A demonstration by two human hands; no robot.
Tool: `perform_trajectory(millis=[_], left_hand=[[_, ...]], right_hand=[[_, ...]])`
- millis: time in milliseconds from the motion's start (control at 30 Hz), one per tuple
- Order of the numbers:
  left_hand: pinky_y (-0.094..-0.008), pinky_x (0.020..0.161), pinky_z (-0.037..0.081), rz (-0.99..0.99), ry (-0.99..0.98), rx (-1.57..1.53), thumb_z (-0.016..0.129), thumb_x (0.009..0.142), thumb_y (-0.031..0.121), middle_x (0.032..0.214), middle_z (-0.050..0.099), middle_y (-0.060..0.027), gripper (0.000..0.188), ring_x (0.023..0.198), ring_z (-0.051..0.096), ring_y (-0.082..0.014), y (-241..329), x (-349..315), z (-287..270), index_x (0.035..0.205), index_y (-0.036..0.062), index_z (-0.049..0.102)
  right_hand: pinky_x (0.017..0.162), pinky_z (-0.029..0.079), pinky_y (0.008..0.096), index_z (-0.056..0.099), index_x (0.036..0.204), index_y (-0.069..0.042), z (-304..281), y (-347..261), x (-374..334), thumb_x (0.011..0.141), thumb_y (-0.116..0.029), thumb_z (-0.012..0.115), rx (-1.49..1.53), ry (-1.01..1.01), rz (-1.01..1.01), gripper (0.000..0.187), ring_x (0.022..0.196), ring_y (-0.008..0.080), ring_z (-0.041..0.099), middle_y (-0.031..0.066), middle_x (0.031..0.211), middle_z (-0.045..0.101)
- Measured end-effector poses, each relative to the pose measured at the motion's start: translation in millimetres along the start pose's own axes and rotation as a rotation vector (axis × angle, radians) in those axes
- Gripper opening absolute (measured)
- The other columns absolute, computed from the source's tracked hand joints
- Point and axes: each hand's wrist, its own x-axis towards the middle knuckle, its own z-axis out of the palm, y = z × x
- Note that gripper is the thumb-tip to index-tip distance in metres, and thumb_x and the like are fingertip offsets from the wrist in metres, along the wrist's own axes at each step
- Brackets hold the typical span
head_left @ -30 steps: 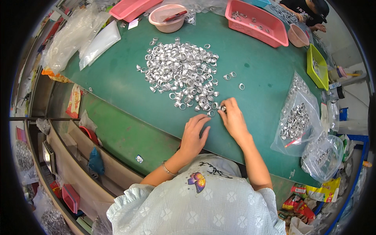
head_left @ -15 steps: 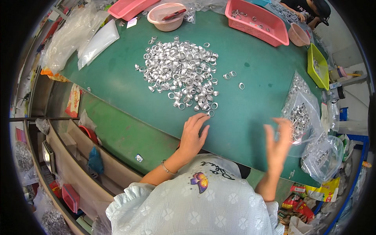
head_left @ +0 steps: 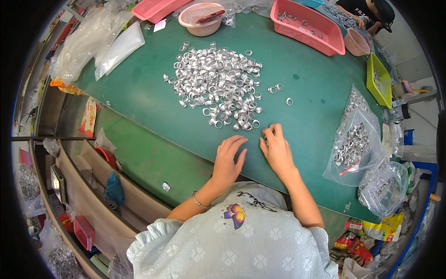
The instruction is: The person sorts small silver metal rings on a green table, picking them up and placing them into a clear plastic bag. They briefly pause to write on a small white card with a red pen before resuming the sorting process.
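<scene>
A large loose pile of silver metal rings (head_left: 216,81) lies on the green table. My left hand (head_left: 227,158) rests by the table's near edge, below the pile; its fingers bend forward, thumb apart, and nothing shows between them. To its right, my right hand (head_left: 278,151) is on the tabletop just below the pile's lower right end. Its fingers are curled down with the thumb close to them, and whatever they pinch is too small or hidden. A few single rings (head_left: 289,101) lie apart, right of the pile.
Clear plastic bags of rings (head_left: 352,146) lie at the table's right. Along the far side are a pink basket (head_left: 309,35), a pink bowl (head_left: 200,28) and a yellow-green basket (head_left: 378,80). Empty plastic bags (head_left: 121,51) lie at far left. Another person (head_left: 367,14) sits at far right.
My right hand has swung left from beside the bagged rings to the tabletop near my left hand. The ring at my left fingertips no longer shows there. My left hand has hardly moved.
</scene>
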Motion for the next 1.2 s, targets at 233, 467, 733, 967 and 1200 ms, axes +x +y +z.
perform_trajectory(millis=[233, 467, 733, 967, 1200], left_hand=[[-0.0391, 0.093, 0.043, 0.023, -0.014, -0.032, 0.066, 0.085, 0.002, 0.119, 0.059, -0.0119, 0.032, 0.108, 0.056, -0.0305, 0, 5, 4, 0.116, 0.0029, 0.061], [-0.0391, 0.091, 0.044, 0.022, -0.02, -0.018, 0.067, 0.085, 0.002, 0.119, 0.06, -0.0116, 0.032, 0.107, 0.057, -0.0303, -2, 3, 3, 0.116, 0.0032, 0.061], [-0.0389, 0.091, 0.043, 0.037, -0.016, -0.013, 0.067, 0.085, 0.002, 0.119, 0.059, -0.012, 0.032, 0.107, 0.056, -0.0303, 1, 5, 3, 0.116, 0.003, 0.062], [-0.0396, 0.094, 0.045, -0.006, 0.003, -0.005, 0.067, 0.083, 0.0, 0.116, 0.062, -0.0135, 0.031, 0.106, 0.058, -0.0327, 4, 1, -3, 0.114, 0.0026, 0.064], [-0.039, 0.093, 0.044, 0.017, -0.008, -0.013, 0.067, 0.084, 0.001, 0.117, 0.061, -0.0125, 0.031, 0.107, 0.058, -0.0315, 3, 3, 0, 0.115, 0.0032, 0.063]], right_hand=[[0.072, 0.052, 0.0414, 0.06, 0.093, -0.001, -57, 13, -27, 0.079, -0.001, 0.07, 0.01, 0.297, -0.037, 0.018, 0.083, 0.0346, 0.063, 0.0162, 0.098, 0.061], [0.094, 0.042, 0.0421, 0.059, 0.117, -0.002, -165, 40, -69, 0.083, -0.008, 0.072, -0.777, 0.747, 0.438, 0.036, 0.11, 0.0332, 0.051, 0.0169, 0.115, 0.055], [0.1, 0.043, 0.0431, 0.046, 0.134, -0.001, -54, -20, 13, 0.08, -0.01, 0.076, 0.113, 0.046, 0.023, 0.063, 0.118, 0.0416, 0.05, 0.0224, 0.133, 0.042], [0.078, 0.052, 0.0454, 0.054, 0.118, -0.002, -1, 3, 46, 0.081, -0.016, 0.075, 0.07, -0.061, -0.01, 0.044, 0.098, 0.0367, 0.058, 0.0154, 0.112, 0.053], [0.07, 0.052, 0.0445, 0.06, 0.106, -0.004, -6, 4, 34, 0.082, -0.011, 0.072, 0.028, -0.022, -0.166, 0.027, 0.086, 0.0358, 0.061, 0.0132, 0.1, 0.055]])
